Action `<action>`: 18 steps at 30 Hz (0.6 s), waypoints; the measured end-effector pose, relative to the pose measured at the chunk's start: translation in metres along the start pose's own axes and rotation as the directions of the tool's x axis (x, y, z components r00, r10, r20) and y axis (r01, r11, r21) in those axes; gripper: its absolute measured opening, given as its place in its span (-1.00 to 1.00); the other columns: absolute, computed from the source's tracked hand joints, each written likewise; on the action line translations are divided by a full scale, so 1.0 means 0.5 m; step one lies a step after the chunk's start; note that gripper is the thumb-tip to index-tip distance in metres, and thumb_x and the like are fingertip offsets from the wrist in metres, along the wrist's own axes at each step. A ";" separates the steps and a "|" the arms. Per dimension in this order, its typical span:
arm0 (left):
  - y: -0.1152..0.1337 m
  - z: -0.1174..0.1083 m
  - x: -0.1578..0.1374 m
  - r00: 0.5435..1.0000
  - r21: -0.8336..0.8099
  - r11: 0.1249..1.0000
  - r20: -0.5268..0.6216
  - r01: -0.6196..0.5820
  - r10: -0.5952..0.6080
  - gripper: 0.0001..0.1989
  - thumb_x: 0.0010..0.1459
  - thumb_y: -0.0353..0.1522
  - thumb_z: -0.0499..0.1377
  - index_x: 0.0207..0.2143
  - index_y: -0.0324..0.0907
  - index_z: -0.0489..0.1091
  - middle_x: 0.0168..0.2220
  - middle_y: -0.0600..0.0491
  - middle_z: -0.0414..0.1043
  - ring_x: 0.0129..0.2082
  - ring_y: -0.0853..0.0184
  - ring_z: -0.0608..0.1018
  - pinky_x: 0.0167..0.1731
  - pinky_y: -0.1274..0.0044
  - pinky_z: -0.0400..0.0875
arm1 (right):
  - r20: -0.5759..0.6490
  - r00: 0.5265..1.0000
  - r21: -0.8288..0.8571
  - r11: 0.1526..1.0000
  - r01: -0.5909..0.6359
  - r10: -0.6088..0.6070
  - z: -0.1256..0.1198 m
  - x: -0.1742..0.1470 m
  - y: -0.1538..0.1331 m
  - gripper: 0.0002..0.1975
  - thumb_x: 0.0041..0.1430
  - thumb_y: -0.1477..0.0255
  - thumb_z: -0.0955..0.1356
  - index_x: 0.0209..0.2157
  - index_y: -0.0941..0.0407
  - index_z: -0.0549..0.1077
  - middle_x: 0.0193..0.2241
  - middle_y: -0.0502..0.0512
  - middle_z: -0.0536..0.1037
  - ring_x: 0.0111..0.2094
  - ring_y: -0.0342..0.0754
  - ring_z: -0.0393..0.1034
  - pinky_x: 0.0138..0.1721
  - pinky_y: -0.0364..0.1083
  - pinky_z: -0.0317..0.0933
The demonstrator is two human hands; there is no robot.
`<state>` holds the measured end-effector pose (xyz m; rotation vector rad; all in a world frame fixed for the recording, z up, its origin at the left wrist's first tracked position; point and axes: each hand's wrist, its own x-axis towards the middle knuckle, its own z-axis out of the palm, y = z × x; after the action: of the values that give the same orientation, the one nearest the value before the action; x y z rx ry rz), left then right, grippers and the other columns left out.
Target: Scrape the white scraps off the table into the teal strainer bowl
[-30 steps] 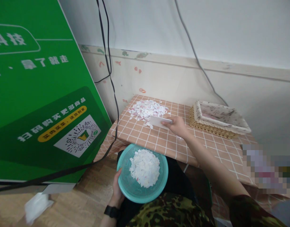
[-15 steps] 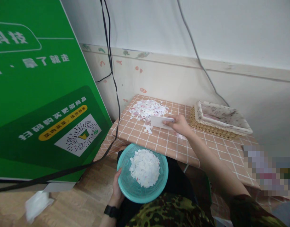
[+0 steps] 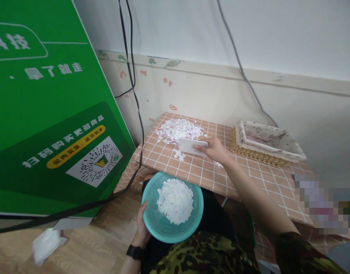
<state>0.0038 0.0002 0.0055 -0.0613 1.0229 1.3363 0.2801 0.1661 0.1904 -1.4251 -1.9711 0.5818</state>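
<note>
My left hand [image 3: 142,224] grips the left rim of a round turquoise plastic basket [image 3: 154,229], which rests on my lap. Inside the basket sits a heap of small white paper scraps [image 3: 175,201]. Over the table, my right hand [image 3: 214,149] is closed round the end of a flat white rectangular board [image 3: 189,146], held on its long edge. Just beyond the board lies a wide pile of white and pinkish paper scraps [image 3: 179,130]. A few loose scraps [image 3: 179,154] lie on the near side of it, and others are partly hidden beneath my right wrist.
A brown checked cloth covers the table [image 3: 175,167]. On its right stands a cloth-lined wicker basket [image 3: 260,152]. A green printed cabinet [image 3: 58,114] rises at left, with black cables [image 3: 140,129] hanging beside it. A white plastic bag [image 3: 48,245] lies on the floor.
My right hand and the white board have shifted slightly to the left beside the pile. My left hand keeps its hold on the turquoise basket.
</note>
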 end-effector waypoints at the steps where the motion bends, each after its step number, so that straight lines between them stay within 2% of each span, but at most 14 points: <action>1: 0.000 0.000 0.000 1.000 0.000 1.000 0.000 0.002 -0.002 -0.82 -0.10 -0.34 0.23 -0.41 -0.24 0.52 -0.47 0.00 0.58 -0.44 0.19 0.58 -0.29 0.37 0.45 | 0.004 1.000 -0.008 1.000 0.029 -0.029 0.004 0.004 0.001 -0.69 0.07 0.22 0.32 -0.57 0.16 0.44 -0.64 -0.04 0.36 -0.59 -0.20 0.18 -0.56 -0.17 0.03; 6: 0.002 0.002 -0.002 1.000 0.000 1.000 0.018 -0.005 0.005 -0.83 -0.11 -0.35 0.22 -0.42 -0.24 0.52 -0.46 0.00 0.58 -0.46 0.21 0.57 -0.31 0.39 0.45 | -0.004 0.995 -0.024 0.995 0.101 -0.101 0.014 0.019 0.011 -0.70 0.11 0.23 0.30 -0.52 0.16 0.45 -0.56 0.00 0.44 -0.52 -0.16 0.26 -0.47 -0.15 0.09; 9: 0.001 0.001 -0.002 1.000 -0.001 1.000 0.016 -0.013 0.013 -0.82 -0.11 -0.35 0.23 -0.41 -0.23 0.52 -0.45 0.01 0.58 -0.44 0.20 0.58 -0.31 0.39 0.45 | -0.002 0.997 -0.006 0.997 0.083 -0.083 0.014 0.015 0.014 -0.68 0.11 0.21 0.30 -0.53 0.15 0.45 -0.57 -0.01 0.43 -0.52 -0.16 0.25 -0.48 -0.16 0.10; 13: -0.001 -0.001 0.000 1.000 -0.009 1.000 0.028 -0.006 0.006 -0.82 -0.11 -0.34 0.23 -0.40 -0.24 0.52 -0.45 -0.01 0.58 -0.44 0.20 0.58 -0.30 0.38 0.45 | 0.063 0.997 0.046 0.998 0.040 -0.043 0.011 0.007 0.011 -0.68 0.06 0.19 0.33 -0.54 0.16 0.45 -0.60 -0.02 0.41 -0.56 -0.18 0.22 -0.53 -0.17 0.08; 18: -0.002 -0.002 0.001 1.000 -0.001 1.000 0.011 0.024 -0.024 -0.76 -0.07 -0.32 0.21 -0.32 -0.25 0.51 -0.38 -0.05 0.59 -0.38 0.17 0.58 -0.23 0.33 0.43 | 0.046 0.998 0.080 0.996 0.027 -0.031 0.008 0.009 0.005 -0.68 0.06 0.20 0.33 -0.51 0.18 0.48 -0.58 0.00 0.42 -0.55 -0.18 0.22 -0.54 -0.17 0.07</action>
<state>0.0039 -0.0004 0.0042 -0.0671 1.0098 1.3138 0.2779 0.1712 0.1868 -1.3438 -1.9797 0.6781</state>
